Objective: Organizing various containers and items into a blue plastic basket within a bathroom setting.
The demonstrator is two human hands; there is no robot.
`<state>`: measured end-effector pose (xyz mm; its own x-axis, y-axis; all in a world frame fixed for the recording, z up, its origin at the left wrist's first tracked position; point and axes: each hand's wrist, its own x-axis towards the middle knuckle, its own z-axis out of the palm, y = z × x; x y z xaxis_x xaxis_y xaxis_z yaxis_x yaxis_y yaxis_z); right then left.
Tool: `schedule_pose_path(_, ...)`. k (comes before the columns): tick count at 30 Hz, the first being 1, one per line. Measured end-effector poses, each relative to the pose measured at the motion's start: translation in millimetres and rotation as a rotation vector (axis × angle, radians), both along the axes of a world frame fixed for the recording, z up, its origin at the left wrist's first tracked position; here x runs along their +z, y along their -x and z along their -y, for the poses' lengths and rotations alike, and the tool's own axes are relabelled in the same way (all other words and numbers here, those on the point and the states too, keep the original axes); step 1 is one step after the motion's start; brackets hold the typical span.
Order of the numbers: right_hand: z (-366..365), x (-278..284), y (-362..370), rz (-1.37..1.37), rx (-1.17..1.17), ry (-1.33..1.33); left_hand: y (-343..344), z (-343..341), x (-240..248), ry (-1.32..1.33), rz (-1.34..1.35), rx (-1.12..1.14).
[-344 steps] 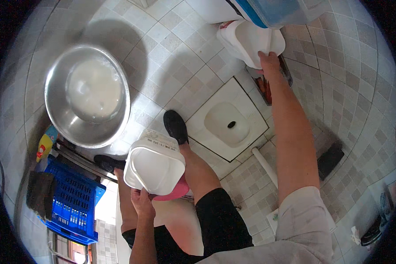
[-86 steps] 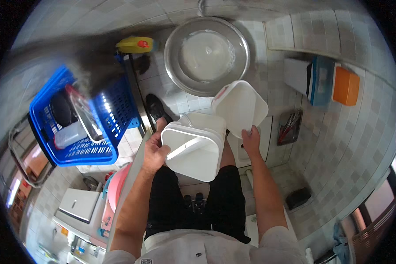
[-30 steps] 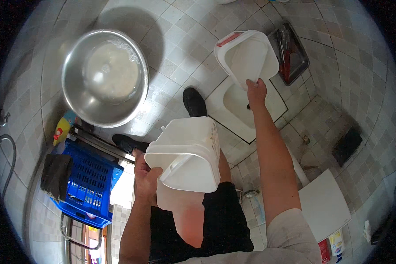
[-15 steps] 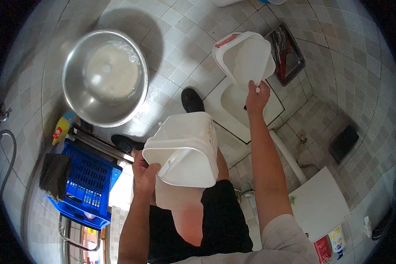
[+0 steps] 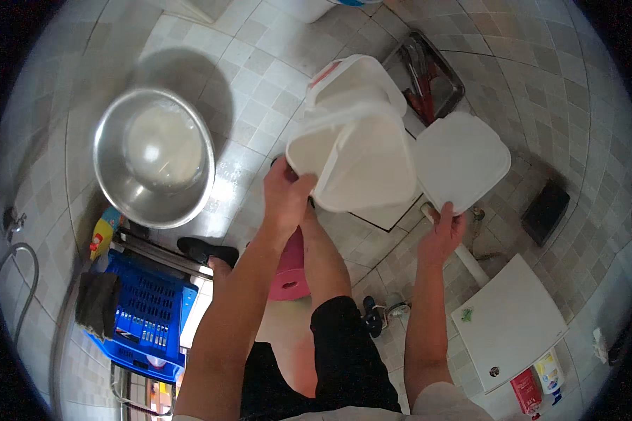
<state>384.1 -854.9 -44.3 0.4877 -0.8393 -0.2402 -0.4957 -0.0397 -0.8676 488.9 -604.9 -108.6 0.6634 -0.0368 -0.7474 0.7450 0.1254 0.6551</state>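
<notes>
Pinches the left corner of a white bucket's (image 5: 372, 168) rim w/ left hand (image 5: 288, 188), thumb on one side, fingers on the other. Holds bucket out in front, tilted, w/ open mouth toward the wearer. Pinches a flat white lid (image 5: 463, 161) by its near corner w/ right hand (image 5: 442, 235), thumb & fingertips pressed together on it. In view, just right of bucket; can't tell whether touching.

Beyond bucket: a white tub (image 5: 361, 76) w/ red label, partly hidden; can't tell whether touching bucket or resting on anything. Just past that, a dark metal tray (image 5: 445, 69) of red-handled tools (image 5: 423, 91). Below bucket, corner of a white floor slab (image 5: 393, 216). Well apart, at left, a steel basin (image 5: 160, 205) of cloudy liquid (image 5: 163, 140) on tiled floor (image 5: 249, 91).

Main risk: dropping or twisting bucket, b/c of a one-corner pinch w/ nothing visibly propping the far side. Could knock the tub sideways too, b/c of closeness in view. W/ lid, could swivel or slide out, b/c of a small hold on a broad smooth sheet; poss. landing on slab or among tools. Also poss. skidding underfoot nr basin, b/c of a shiny, prob. wet patch beside the dark shoe (image 5: 207, 250). Less likely: splashing basin liquid, given the wide gap fr both hands.
</notes>
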Motion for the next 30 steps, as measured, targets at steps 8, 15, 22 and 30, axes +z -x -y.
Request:
schedule_pose_path(8, 25, 15, 8, -0.021, -0.008, -0.013, -26, 92, -79, -0.007, -0.165, 0.121)
schedule_pose_path(15, 27, 3, 5, -0.047, 0.008, -0.073, -27, 113, -101, -0.197, -0.106, 0.017)
schedule_pose_path(22, 24, 0, -3, -0.037, 0.017, -0.085, -16, 96, -54, -0.188, -0.216, 0.133)
schedule_pose_path(30, 19, -1, -12, -0.059, -0.002, -0.144, -21, 93, -70, -0.319, -0.149, -0.025)
